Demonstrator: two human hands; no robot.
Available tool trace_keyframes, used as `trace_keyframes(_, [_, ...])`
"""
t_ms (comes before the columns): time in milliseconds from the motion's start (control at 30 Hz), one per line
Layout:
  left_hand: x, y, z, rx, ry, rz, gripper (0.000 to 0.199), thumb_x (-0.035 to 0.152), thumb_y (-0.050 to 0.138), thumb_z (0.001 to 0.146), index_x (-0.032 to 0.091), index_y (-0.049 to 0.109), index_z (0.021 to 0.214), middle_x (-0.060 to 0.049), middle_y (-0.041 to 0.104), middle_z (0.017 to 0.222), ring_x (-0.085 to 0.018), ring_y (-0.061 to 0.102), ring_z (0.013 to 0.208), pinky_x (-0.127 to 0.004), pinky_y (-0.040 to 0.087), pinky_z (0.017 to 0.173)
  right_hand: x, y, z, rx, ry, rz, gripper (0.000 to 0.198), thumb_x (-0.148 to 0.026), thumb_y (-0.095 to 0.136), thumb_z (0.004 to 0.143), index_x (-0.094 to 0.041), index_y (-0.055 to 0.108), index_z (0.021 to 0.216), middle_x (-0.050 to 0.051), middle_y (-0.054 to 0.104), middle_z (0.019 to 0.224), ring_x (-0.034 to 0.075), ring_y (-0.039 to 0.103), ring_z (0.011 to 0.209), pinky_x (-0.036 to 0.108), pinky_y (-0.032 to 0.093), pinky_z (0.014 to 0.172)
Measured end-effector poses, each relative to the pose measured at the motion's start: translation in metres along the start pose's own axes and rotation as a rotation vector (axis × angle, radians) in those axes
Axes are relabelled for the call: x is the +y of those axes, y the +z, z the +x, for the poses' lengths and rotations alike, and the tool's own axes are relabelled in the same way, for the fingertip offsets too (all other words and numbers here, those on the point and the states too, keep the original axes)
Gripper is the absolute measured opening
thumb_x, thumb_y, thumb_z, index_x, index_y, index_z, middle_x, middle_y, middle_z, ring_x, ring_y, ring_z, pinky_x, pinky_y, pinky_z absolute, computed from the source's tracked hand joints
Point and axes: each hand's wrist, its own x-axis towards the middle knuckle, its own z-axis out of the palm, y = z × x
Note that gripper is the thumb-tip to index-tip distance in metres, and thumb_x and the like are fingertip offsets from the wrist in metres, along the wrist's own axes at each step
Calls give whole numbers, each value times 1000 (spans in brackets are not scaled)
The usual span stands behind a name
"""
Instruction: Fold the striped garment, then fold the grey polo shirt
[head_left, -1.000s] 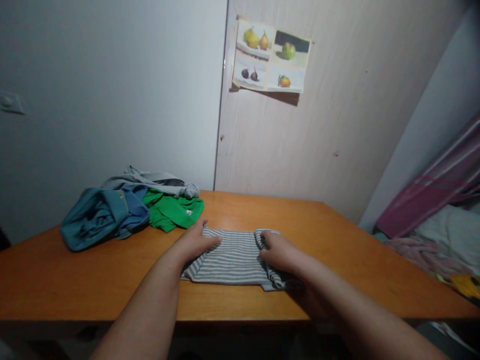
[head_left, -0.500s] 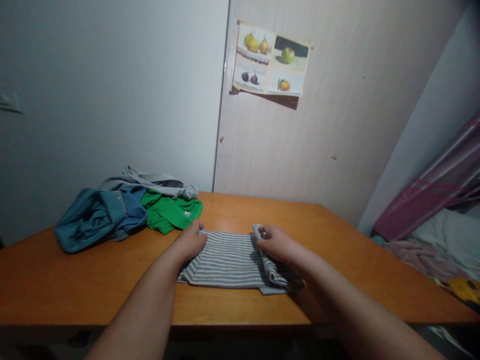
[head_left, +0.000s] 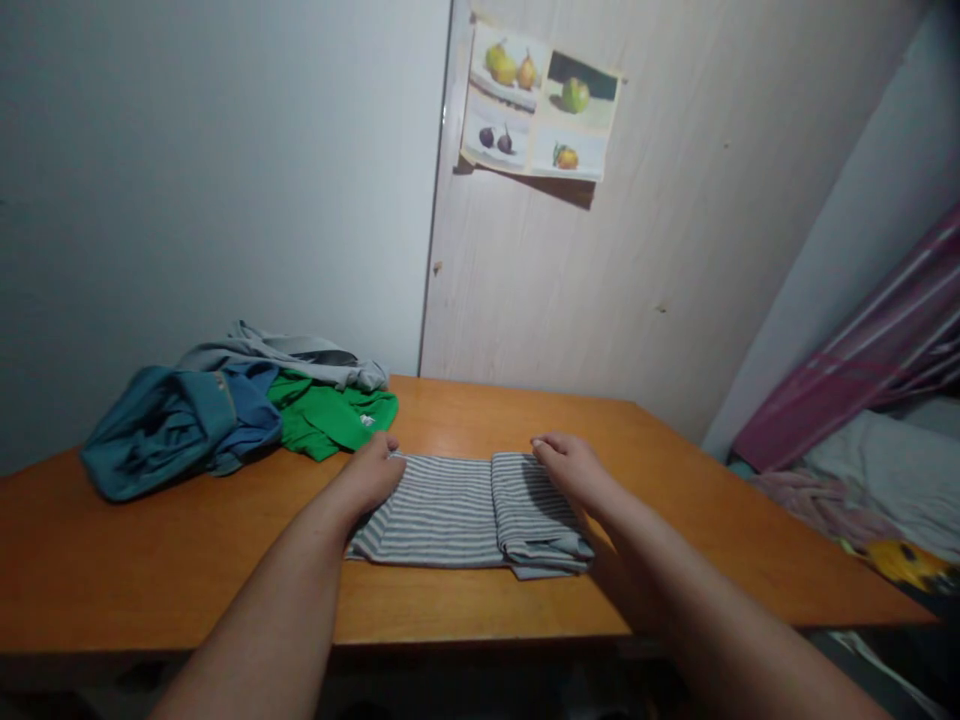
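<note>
striped cloth (head_left: 450, 510): right end folded over, lower centre of frame, on bench (head_left: 675, 500)
left hand (head_left: 371, 475): grip pinching cloth's left edge
right hand (head_left: 574, 470): at fold's upper right, can't tell grip

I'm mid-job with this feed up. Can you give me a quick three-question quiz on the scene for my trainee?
1. Fill in the blank: the striped cloth has a folded-over part that lies nearer the person's ____ hand.

2. Apart from the striped cloth, which cloth lies nearest the left hand?
A) teal cloth
B) green cloth
C) grey cloth

3. True or false: the paper above the table shows painted fruit.

Key: 1. right hand; 2. B; 3. true.
</note>
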Motion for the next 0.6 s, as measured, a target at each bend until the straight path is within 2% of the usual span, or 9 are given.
trace_keyframes(200, [1, -3, 1, 24, 1, 77, 43, 25, 53, 76, 11, 59, 116, -3, 61, 81, -21, 60, 77, -27, 41, 64, 11, 1, -14, -5, 11, 105, 41, -38, 42, 97, -18, 77, 103, 10, 76, 113, 25, 67, 111, 36, 47, 100])
trace_keyframes(267, [1, -3, 1, 18, -11, 79, 43, 25, 52, 77, 11, 59, 117, -1, 59, 75, -20, 58, 71, -27, 40, 61, 11, 3, -17, -27, 20, 113, 45, -41, 41, 97, -17, 73, 118, 11, 71, 127, 25, 62, 123, 38, 43, 108])
trace_keyframes(400, [0, -3, 2, 19, -12, 84, 41, 25, 51, 78, 11, 59, 115, 1, 56, 70, -19, 56, 67, -26, 38, 59, 9, 15, -27, -82, 12, 55, 55, -43, 38, 100, -12, 56, 143, 14, 52, 150, 24, 44, 142, 39, 29, 120])
trace_keyframes(500, [-2, -3, 3, 20, 9, 68, 38, 25, 50, 79, 11, 58, 113, 0, 57, 73, -19, 56, 68, -26, 38, 59, 8, 27, -38, -220, -52, -22, 59, -45, 39, 100, -10, 49, 148, 15, 39, 158, 25, 30, 150, 41, 20, 123])
trace_keyframes(600, [-3, -2, 4, 9, 6, 44, 38, 25, 50, 79, 11, 57, 113, 0, 57, 75, -18, 56, 67, -26, 38, 58, 6, 27, -40, -274, -45, -35, 56, -43, 36, 102, -10, 51, 145, 17, 40, 158, 27, 31, 149, 42, 21, 123])
